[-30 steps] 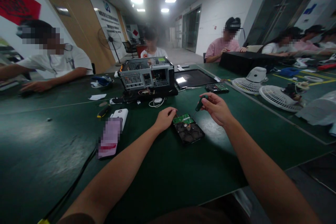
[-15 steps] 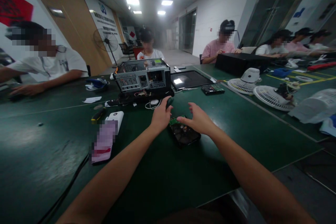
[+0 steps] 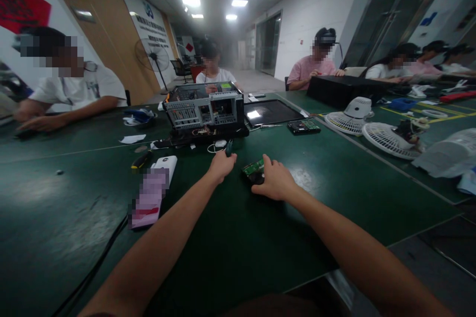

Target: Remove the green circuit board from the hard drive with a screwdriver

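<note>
My left hand (image 3: 222, 166) is closed around what looks like a screwdriver (image 3: 229, 147); its dark green handle sticks up above the fist and the rest is hidden. To the right, a hard drive (image 3: 256, 172) with a green circuit board along its far edge lies on the green table, slightly turned. My right hand (image 3: 277, 180) is closed over its right side, thumb at the near edge and fingers at the far one. That hand covers much of the drive.
An opened computer case (image 3: 204, 109) stands ahead, beside a black panel (image 3: 273, 111) and another hard drive (image 3: 304, 127). Fan parts (image 3: 390, 137) lie right. At left are a phone (image 3: 152, 193) and a yellow-black screwdriver (image 3: 141, 160). Several people sit around.
My right hand has come down from above and taken hold of the hard drive, which has turned. My left hand has moved left and closed around the dark green handle.
</note>
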The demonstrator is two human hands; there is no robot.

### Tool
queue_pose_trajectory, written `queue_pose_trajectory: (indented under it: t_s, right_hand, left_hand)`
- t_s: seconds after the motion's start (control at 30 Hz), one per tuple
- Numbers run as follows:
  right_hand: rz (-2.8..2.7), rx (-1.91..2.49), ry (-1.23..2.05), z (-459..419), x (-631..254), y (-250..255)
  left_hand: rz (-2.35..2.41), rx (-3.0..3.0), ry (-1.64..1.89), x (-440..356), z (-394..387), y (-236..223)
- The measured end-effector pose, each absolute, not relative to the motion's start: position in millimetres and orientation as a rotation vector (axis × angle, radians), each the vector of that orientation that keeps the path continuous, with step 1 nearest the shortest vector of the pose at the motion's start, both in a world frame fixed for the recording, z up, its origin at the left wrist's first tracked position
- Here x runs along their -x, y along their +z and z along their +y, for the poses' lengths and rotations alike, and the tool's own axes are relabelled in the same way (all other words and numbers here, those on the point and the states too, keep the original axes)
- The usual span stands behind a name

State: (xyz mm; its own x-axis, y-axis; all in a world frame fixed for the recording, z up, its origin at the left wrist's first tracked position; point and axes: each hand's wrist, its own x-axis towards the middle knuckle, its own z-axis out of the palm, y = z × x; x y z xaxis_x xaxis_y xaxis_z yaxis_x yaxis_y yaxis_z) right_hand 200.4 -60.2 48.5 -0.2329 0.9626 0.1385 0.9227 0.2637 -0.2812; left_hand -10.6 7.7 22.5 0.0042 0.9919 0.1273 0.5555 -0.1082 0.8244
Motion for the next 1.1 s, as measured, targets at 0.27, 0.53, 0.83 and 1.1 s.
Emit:
queue_pose_trajectory:
  t_s: [0.27, 0.53, 0.83, 1.1]
  right_hand:
    - [-2.027, 1.723, 0.173, -45.5, -213.7, 57.7]
    - [-1.856, 1.63, 0.481, -42.7, -216.2, 64.1]
    - [-0.674, 1.063, 1.826, -52.0, -242.9, 61.9]
    - [-0.61, 0.608, 2.091, -92.4, -235.5, 68.6]
  left_hand:
    - [0.986, -1.086, 0.787, -18.1, -15.0, 39.0]
    - [0.848, -0.808, 0.954, -32.3, -23.8, 39.6]
    - [0.74, -0.744, 1.025, -24.8, -22.6, 55.6]
    - [0.736, -0.845, 0.998, -38.1, -31.5, 54.6]
